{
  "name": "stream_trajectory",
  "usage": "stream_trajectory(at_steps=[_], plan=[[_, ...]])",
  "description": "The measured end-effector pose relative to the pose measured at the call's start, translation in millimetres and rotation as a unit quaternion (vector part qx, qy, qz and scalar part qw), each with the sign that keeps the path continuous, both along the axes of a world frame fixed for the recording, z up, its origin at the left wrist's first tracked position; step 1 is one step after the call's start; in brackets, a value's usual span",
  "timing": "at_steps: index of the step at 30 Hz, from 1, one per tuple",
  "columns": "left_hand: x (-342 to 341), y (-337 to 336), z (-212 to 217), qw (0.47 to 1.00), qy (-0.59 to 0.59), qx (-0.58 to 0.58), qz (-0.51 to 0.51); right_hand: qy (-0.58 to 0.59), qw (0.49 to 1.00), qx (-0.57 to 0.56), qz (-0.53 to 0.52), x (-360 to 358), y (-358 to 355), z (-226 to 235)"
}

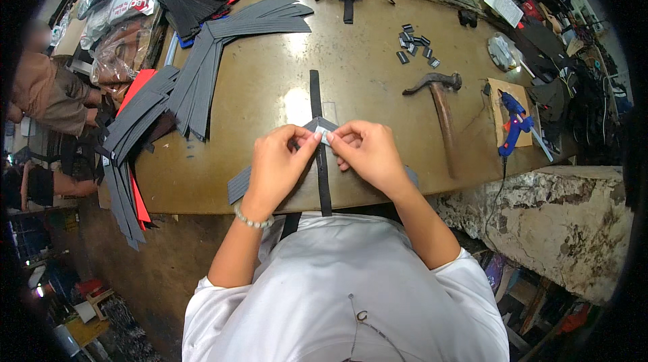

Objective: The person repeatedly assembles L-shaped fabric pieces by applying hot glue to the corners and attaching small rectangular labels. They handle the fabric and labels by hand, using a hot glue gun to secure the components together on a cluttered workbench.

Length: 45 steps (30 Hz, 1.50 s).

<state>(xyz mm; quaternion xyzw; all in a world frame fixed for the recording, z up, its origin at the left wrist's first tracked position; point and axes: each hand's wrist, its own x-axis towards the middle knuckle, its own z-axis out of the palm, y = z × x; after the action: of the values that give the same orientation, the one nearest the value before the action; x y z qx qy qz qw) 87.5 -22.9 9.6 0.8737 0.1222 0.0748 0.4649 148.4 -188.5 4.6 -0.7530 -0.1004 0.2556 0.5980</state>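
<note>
I see both hands, left hand (277, 159) and right hand (368, 153), fingers pinching a small metal buckle (324, 136) onto the black strap (318, 153) above the table (378, 92).

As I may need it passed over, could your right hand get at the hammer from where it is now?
Probably yes: the hammer lies on bare tabletop just beyond the right hand, nothing between, though its fingers pinch a small grey piece.

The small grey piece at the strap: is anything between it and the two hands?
No. The left hand and the right hand both pinch the grey piece directly, over the black strap. Nothing visible lies between them.
</note>
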Motion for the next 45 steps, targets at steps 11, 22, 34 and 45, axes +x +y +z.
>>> stream_trajectory(at_steps=[11, 22, 34, 45], plan=[[19, 11, -5, 0.996, 0.063, -0.063, 0.015, 0.009, 0.995, -0.098, 0.016, 16, 9, 2], [-4, 17, -9, 0.993, -0.035, -0.105, -0.035, -0.006, 0.997, -0.080, 0.020, 15, 9, -2], [5, 2, -13, 0.999, -0.033, -0.014, 0.008, -0.008, 0.997, -0.070, 0.028, 16, 9, -2], [5, -5, -11, 0.997, -0.015, 0.070, 0.040, -0.115, 0.985, 0.034, 0.122, 52, 16, 8]])
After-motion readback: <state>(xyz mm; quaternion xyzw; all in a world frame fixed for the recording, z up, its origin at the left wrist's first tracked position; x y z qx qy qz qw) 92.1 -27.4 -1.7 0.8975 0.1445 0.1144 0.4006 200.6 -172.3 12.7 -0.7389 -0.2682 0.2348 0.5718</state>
